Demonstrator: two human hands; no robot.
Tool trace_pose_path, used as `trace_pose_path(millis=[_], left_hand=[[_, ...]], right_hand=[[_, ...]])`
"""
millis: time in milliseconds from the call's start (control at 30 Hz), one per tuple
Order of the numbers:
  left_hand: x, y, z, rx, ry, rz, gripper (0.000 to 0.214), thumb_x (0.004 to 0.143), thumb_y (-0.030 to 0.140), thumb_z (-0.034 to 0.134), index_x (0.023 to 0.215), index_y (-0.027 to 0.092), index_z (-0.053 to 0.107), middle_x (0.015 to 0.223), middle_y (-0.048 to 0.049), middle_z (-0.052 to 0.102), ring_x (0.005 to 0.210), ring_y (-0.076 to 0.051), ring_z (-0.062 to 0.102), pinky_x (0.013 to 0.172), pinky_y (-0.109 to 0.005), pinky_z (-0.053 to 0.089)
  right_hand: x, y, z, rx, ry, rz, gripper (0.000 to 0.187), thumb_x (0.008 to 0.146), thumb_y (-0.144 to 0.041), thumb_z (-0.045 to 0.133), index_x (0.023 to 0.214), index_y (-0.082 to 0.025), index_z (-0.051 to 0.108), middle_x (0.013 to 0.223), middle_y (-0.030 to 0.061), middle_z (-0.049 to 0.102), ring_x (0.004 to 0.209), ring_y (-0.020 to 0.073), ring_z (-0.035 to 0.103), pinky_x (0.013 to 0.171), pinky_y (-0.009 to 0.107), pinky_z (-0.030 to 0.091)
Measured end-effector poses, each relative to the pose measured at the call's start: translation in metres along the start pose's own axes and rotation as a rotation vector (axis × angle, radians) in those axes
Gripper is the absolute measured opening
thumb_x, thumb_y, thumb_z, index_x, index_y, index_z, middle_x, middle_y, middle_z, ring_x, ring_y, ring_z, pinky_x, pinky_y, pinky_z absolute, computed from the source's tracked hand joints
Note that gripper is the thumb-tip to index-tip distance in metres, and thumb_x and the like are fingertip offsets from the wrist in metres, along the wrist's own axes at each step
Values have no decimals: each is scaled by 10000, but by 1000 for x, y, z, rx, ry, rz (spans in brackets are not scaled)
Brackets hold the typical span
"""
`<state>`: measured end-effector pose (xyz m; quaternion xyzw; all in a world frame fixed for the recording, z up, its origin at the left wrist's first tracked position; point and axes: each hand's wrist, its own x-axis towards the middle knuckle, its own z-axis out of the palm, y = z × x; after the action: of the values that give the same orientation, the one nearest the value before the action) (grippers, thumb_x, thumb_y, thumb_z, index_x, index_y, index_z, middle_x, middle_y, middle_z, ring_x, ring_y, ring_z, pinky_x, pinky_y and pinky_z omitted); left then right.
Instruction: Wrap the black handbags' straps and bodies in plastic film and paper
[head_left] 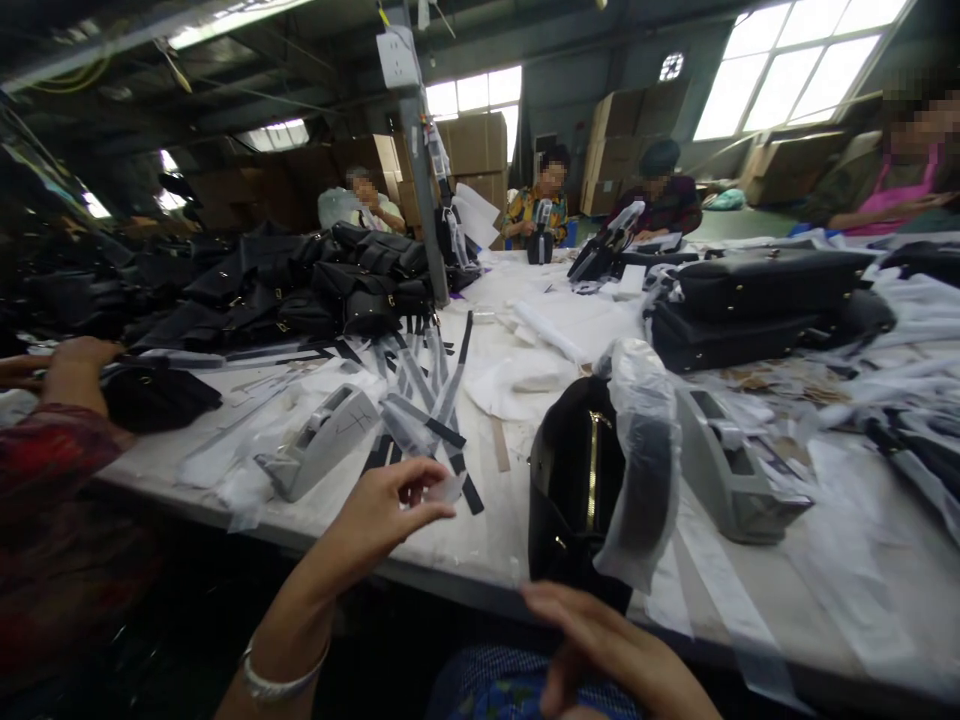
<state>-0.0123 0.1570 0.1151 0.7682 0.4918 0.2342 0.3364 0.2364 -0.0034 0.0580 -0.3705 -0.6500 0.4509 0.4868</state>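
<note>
My left hand (pixel 394 505), a silver bangle on its wrist, is pinched around a small piece of clear tape (pixel 448 488) above the table's front edge. Ahead of it lie loose straps in clear plastic sleeves (pixel 424 425). My right hand (pixel 600 635), slightly blurred, is low at the table's edge with its fingers stretched to the left; nothing shows in it. Just beyond that hand stands a black handbag (pixel 551 470) with its top gaping and a gold zipper (pixel 593 470) visible inside. Bubbly plastic wraps its handle (pixel 645 470), which arches over the right side.
Grey tape dispensers stand left (pixel 326 440) and right (pixel 731 470). Black bags are heaped (pixel 360 275) at the back left and stacked (pixel 757 300) at the right. A metal post (pixel 426 170) rises mid-table. A co-worker's arm (pixel 75 400) reaches in from the left; other people sit opposite.
</note>
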Motion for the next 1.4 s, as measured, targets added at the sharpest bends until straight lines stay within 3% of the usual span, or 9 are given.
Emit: trace_pose_path(millis=[67,133,200,300,467,633,767,967,1400], left_hand=[[-26,27,-6,-42,-247,73,232,741,362,805,929,240,744,815,24,705,722,-151,605,665,-224,443],[-46,43,-3,-66,-339,110,216,735,363,819,907,247,757,798,21,710,696,-147,605,638,-212,441],[-58,48,8,-91,-278,99,222,722,369,829,904,255,770,772,9,714,667,-153,610,613,-211,446],[-70,38,38,-244,-40,-3,320,712,360,832,1008,260,765,854,-30,744,725,-188,656,647,-235,498],[-92,12,100,-710,66,-255,386,733,405,808,1067,219,755,1045,-90,764,952,-244,705,801,-289,562],[-111,0,134,-829,118,-410,302,731,432,811,895,179,782,939,-76,786,866,-227,726,776,-277,576],[-117,-3,143,-833,117,-424,338,689,407,847,902,158,763,922,-84,790,851,-229,741,770,-273,583],[-120,-9,151,-681,107,-342,324,721,384,822,932,160,722,874,-73,784,815,-220,745,730,-260,579],[-131,-24,159,-553,0,-343,379,705,301,802,1057,177,737,915,-80,790,892,-269,753,843,-348,592]], right_hand=[[10,1,14,-1,33,13,679,910,-334,672,1511,-418,367,1559,113,394,806,141,715,765,272,601],[20,0,24,-23,66,35,710,861,-257,715,1496,-368,416,1484,118,490,809,138,702,742,254,593],[27,-2,30,-45,92,99,436,844,-244,725,1274,-283,667,1150,70,711,762,142,684,724,239,571],[27,0,35,5,149,273,133,859,-295,709,805,-192,775,679,6,695,633,134,635,623,208,519],[0,17,40,176,231,415,206,851,-365,714,841,-169,774,624,-3,677,479,99,562,484,189,447],[-36,31,26,-164,366,307,183,881,-331,676,972,-199,763,836,37,747,571,131,634,607,241,532],[-50,42,6,-409,561,264,200,910,-342,640,1020,-187,704,882,56,737,692,169,676,698,276,551],[-40,51,-3,-530,529,260,217,872,-344,681,1012,-183,719,919,66,754,716,187,680,701,306,558],[-42,36,14,15,490,336,281,810,-436,754,867,-161,737,739,30,726,643,157,686,621,249,575]])
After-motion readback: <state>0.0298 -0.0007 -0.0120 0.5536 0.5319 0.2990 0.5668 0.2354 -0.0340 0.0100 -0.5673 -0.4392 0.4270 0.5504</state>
